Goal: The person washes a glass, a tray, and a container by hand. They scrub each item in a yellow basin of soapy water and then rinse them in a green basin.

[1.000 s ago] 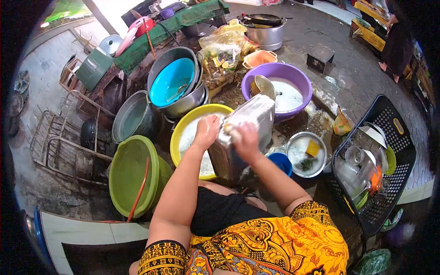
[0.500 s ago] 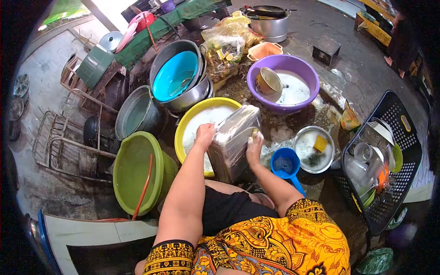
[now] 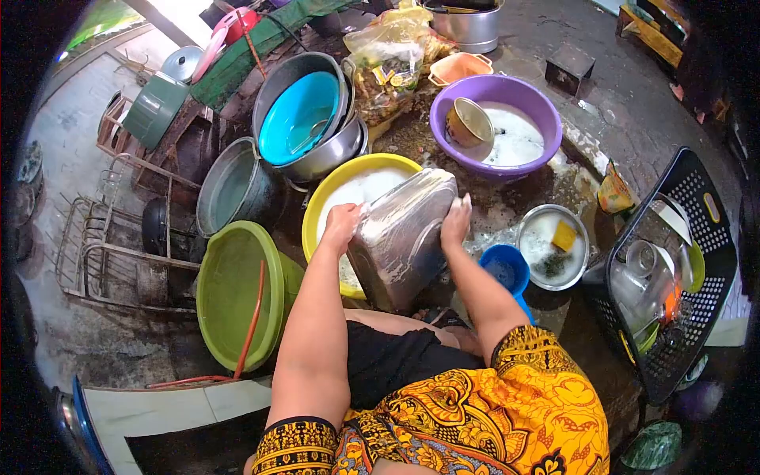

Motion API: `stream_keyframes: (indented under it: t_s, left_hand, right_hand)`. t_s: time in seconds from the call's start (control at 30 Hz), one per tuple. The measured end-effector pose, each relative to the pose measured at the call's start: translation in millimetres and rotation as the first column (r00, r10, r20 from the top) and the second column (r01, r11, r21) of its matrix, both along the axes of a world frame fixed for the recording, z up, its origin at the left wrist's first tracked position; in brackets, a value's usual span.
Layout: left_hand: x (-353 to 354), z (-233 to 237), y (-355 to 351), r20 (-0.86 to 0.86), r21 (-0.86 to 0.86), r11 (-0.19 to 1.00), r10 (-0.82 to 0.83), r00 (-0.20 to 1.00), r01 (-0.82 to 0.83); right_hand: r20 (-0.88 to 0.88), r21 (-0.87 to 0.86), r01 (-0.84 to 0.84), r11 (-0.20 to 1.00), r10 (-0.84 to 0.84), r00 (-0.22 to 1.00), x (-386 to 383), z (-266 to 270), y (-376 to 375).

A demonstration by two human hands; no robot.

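Note:
A deep rectangular metal pan (image 3: 404, 249), streaked with suds, is held up on a tilt before me. My left hand (image 3: 343, 226) grips its left edge, fingers closed around it. On the opposite edge, my right hand (image 3: 455, 220) is closed on the pan too. Behind and left of the pan stands a yellow basin (image 3: 313, 210) of foamy water, partly hidden by it. Right of my right hand are a blue dipper (image 3: 507, 267) and a metal bowl (image 3: 582, 265) with suds, a yellow sponge (image 3: 564, 237) and a dark scouring pad (image 3: 557, 264).
A purple basin (image 3: 546, 119) with foam and a metal pot (image 3: 469, 123) stands ahead. To the left are a green tub (image 3: 207, 317) of water with an orange hose (image 3: 252, 324) and stacked basins (image 3: 265, 103). A black crate (image 3: 669, 372) of dishes leans at the right.
The pan has tilted, showing a broader side with fewer suds. My right hand has shifted up and right, from the pan's face to its edge. The view has shifted slightly.

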State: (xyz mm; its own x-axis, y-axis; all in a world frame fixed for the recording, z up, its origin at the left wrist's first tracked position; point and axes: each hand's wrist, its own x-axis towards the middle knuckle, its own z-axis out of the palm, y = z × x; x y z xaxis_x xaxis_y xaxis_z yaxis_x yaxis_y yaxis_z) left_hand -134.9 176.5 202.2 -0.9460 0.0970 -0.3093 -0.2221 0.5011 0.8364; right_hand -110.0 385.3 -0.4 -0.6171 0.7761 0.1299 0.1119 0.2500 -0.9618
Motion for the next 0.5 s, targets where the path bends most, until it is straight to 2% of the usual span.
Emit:
stream_keyframes:
  t_s: [0.03,0.07,0.1,0.13,0.17,0.23,0.3,0.33,0.4,0.43,0.5]
  left_hand:
    - [-1.6,-2.2,0.9,-0.008,-0.018,1.000,0.001,1.000,-0.001]
    - [-1.2,-1.0,3.9,-0.003,-0.013,1.000,0.010,1.000,-0.010]
    - [0.0,3.7,8.6,-0.043,-0.064,0.998,0.020,0.999,-0.023]
    - [1.6,4.6,9.9,-0.079,-0.119,0.992,0.025,0.997,-0.035]
    - [0.1,0.8,8.3,-0.068,-0.119,0.992,0.028,0.997,-0.036]
    - [-8.0,-7.4,4.3,0.010,-0.099,0.995,-0.024,1.000,0.025]
    - [-6.1,-7.2,3.9,0.069,-0.029,0.999,-0.014,0.998,0.016]
    - [-0.6,0.9,7.1,0.064,0.004,1.000,0.017,0.998,-0.017]
    - [2.0,3.9,6.4,0.056,0.042,0.997,0.059,0.997,-0.061]
    - [-1.5,-1.0,4.5,0.063,0.011,0.998,0.053,0.997,-0.054]
    - [-5.7,-5.5,-0.1,0.056,-0.014,0.998,0.060,0.997,-0.059]
  right_hand:
    - [-0.042,0.052,-0.008,0.999,0.010,0.999,15.4,4.3,-12.5]
    - [0.058,0.156,-0.022,0.988,0.014,0.998,35.4,7.2,-33.4]
    - [0.080,0.048,-0.272,0.961,0.268,0.960,60.3,20.4,-47.2]
    - [-0.123,-0.068,-0.378,0.923,0.368,0.921,81.2,29.8,-70.7]
    - [-0.182,0.119,-0.407,0.905,0.423,0.888,99.5,52.0,-87.1]
    - [-0.374,0.427,-0.492,0.759,0.644,0.668,116.4,103.8,-91.6]
    - [-0.271,0.711,-0.414,0.568,0.765,0.584,106.4,130.4,-82.0]
    - [-0.329,0.326,-0.704,0.630,0.774,0.540,96.9,136.3,-80.2]
    - [-0.459,0.479,-0.363,0.799,0.581,0.673,68.6,151.9,-73.6]
    - [-0.492,0.305,-0.315,0.899,0.432,0.756,58.6,159.8,-74.0]
    - [-0.209,0.420,-0.517,0.746,0.634,0.745,56.9,154.3,-77.9]
